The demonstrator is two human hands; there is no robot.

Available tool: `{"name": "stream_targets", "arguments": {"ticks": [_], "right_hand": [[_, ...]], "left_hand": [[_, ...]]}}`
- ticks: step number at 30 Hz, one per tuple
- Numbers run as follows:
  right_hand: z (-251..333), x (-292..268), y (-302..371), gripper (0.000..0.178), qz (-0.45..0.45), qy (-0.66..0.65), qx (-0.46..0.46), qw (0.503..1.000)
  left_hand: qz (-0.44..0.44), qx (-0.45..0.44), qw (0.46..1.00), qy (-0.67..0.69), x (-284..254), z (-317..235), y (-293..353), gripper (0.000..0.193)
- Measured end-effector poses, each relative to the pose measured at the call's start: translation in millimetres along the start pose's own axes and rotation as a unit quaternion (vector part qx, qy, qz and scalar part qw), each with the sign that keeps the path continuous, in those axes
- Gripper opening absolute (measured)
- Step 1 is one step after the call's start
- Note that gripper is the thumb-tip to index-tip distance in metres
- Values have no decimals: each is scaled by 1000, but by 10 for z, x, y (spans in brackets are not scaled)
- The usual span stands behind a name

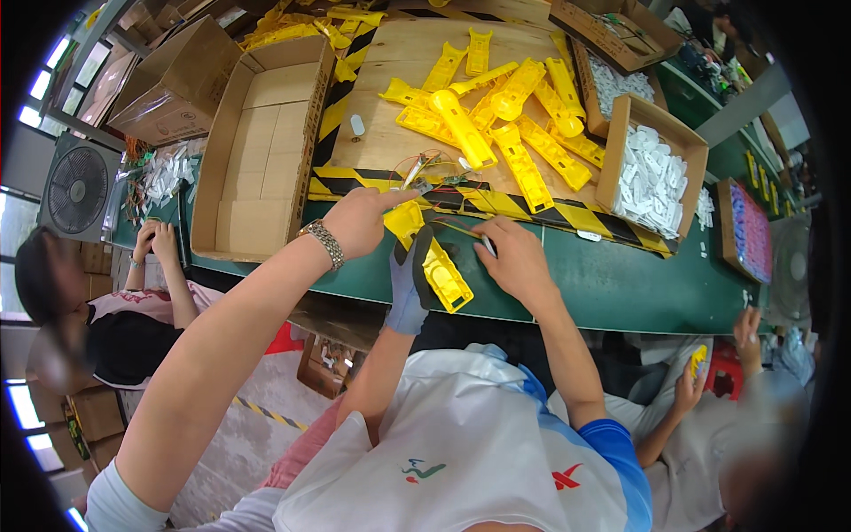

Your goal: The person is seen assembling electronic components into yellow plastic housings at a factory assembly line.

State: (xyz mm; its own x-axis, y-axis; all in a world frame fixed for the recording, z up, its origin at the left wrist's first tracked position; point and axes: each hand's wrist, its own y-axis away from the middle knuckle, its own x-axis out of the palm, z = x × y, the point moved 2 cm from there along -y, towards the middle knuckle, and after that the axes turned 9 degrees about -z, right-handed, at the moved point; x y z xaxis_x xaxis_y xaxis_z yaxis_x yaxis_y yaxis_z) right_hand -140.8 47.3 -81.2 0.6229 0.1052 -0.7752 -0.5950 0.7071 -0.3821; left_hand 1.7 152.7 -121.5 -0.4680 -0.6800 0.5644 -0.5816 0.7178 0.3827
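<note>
Upper R of frame, brown cardboard box point(612, 161) w/ white plastic pcs point(651, 177); centre, gloved L hand point(411, 277), fingers wrapped round long yellow plastic shell point(448, 282); bare R hand point(518, 262), fingers curled, contents can't tell.

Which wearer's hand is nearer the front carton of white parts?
Right. The right hand is left of the carton, apart from it; the gloved left hand is farther left, holding a yellow casing.

1 grey fan point(77, 188) stands left of 1 cardboard carton point(173, 84); far right, perhaps, a blurred 2nd fan point(792, 282).
</note>
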Motion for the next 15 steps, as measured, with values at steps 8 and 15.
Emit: {"name": "stream_targets", "arguments": {"ticks": [8,15], "right_hand": [[-244,-531,14,21,159,-446,285,833],[-116,-740,-23,27,70,-327,305,892]], "left_hand": [[37,102,968,-226,211,-676,-201,27],[201,324,689,-616,450,-1071,-361,24]]}}
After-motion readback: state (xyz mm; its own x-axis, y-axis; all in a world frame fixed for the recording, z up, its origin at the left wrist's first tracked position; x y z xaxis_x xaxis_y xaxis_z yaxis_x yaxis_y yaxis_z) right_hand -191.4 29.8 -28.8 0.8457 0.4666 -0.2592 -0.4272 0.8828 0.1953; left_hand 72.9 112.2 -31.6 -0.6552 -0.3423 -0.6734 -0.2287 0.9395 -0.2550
